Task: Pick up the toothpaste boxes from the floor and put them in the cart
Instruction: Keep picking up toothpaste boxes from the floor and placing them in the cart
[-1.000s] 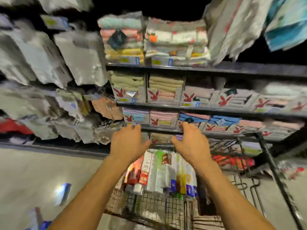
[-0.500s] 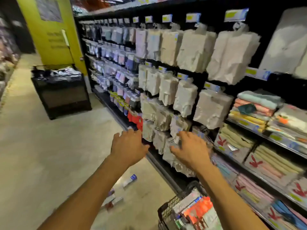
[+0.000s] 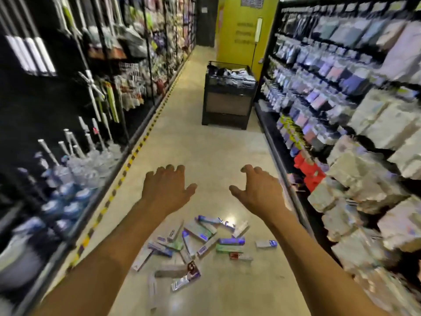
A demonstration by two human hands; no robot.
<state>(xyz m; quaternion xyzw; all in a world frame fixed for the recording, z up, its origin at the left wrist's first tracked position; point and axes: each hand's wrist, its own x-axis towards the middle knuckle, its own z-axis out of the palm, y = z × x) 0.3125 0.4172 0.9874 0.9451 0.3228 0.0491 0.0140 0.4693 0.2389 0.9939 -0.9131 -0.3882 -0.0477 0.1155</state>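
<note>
Several toothpaste boxes (image 3: 198, 245) lie scattered in a heap on the beige aisle floor (image 3: 205, 156), between and below my forearms. My left hand (image 3: 167, 187) is stretched out in the air above and beyond the heap, palm down, fingers loosely bent, holding nothing. My right hand (image 3: 257, 188) hovers beside it at the same height, also with loosely bent fingers and holding nothing. The cart is out of view.
Shelves line both sides of the aisle: brushes and bottles (image 3: 68, 174) on the left, hanging packets and folded cloths (image 3: 364, 144) on the right. A black display bin (image 3: 229, 96) stands farther down the aisle before a yellow wall (image 3: 239, 30).
The view has swung left from the cart and the towel shelves to the aisle floor. The heap of boxes has come into view; the cart has left it. Both hands stay held out, holding nothing.
</note>
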